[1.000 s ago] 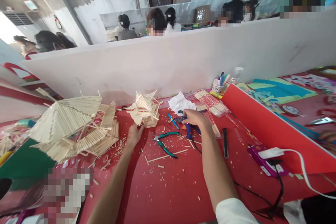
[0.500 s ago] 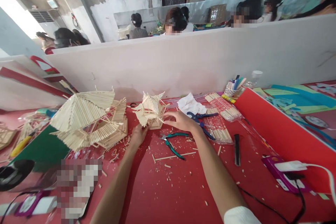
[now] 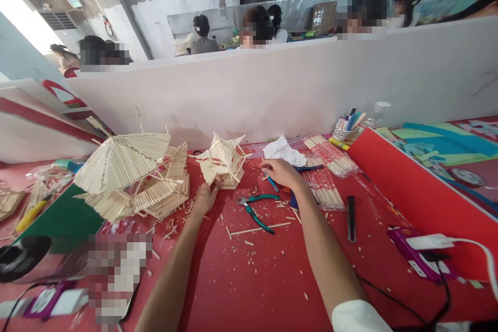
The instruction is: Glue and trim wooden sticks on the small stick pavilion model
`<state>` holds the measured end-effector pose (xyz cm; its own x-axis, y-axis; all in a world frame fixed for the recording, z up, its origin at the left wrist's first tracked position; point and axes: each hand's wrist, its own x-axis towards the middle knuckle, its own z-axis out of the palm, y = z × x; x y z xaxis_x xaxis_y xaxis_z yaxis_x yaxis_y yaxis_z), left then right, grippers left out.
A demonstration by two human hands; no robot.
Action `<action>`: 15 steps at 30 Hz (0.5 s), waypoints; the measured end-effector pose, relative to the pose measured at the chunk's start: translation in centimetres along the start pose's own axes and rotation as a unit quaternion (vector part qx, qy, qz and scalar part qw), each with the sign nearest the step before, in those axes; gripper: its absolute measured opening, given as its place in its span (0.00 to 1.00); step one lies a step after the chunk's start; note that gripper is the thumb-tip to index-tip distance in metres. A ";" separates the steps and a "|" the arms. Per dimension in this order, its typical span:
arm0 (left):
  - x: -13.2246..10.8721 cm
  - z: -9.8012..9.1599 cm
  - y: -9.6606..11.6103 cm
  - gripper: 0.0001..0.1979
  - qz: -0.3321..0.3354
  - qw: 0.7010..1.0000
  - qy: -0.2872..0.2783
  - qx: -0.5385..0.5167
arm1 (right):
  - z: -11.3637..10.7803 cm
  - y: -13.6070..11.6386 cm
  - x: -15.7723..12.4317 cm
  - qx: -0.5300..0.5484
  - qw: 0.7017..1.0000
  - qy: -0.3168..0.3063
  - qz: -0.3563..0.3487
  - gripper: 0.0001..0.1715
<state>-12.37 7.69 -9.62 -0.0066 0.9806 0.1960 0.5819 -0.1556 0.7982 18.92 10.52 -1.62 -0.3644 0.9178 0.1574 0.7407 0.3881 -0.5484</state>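
A small pavilion (image 3: pixel 222 162) built of thin wooden sticks stands on the red table, with a pointed roof and flared eaves. My left hand (image 3: pixel 206 199) has its fingers closed on the lower left of its base; the fingertips are partly hidden. To the right, apart from the pavilion, my right hand (image 3: pixel 280 172) hovers with fingers bent together; anything small between them cannot be made out. Beneath it a blue-handled tool (image 3: pixel 311 168) is partly covered. Green-handled cutting pliers (image 3: pixel 260 210) lie with jaws facing left, above a long loose stick (image 3: pixel 260 230).
A larger stick pavilion (image 3: pixel 120 166) stands at left beside a green board (image 3: pixel 64 218). Bagged sticks (image 3: pixel 330 155), crumpled white tissue (image 3: pixel 284 150) and a dark flat tool (image 3: pixel 351 219) lie right. A red board (image 3: pixel 420 197) borders the right; a white partition (image 3: pixel 241 88) runs behind.
My right hand has moved right, away from the small pavilion, to over the blue-handled tool. My left hand stays at the pavilion's base.
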 end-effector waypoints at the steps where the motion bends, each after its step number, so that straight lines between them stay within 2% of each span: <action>1: 0.1 0.0 0.1 0.19 0.003 1.000 -0.003 -0.002 | -0.1 0.5 0.0 -0.012 1.000 0.011 0.015 0.11; 6: 0.3 -0.5 0.2 0.19 0.017 1.000 -0.009 -0.013 | -0.9 1.9 -0.2 -0.023 0.997 0.043 0.052 0.11; 11: 0.5 -1.0 0.6 0.20 0.025 0.999 0.018 -0.008 | -1.3 2.8 -0.2 -0.023 0.995 0.058 0.072 0.11; 15: 0.2 -2.1 1.4 0.19 0.033 0.999 0.033 0.010 | -1.2 2.7 -0.3 -0.029 0.994 0.066 0.080 0.12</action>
<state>-13.21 7.45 -7.24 -0.0209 0.9581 0.2856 0.5985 -0.2169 0.7712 21.73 11.38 -2.16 -0.1647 0.9697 0.1807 0.8156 0.2369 -0.5279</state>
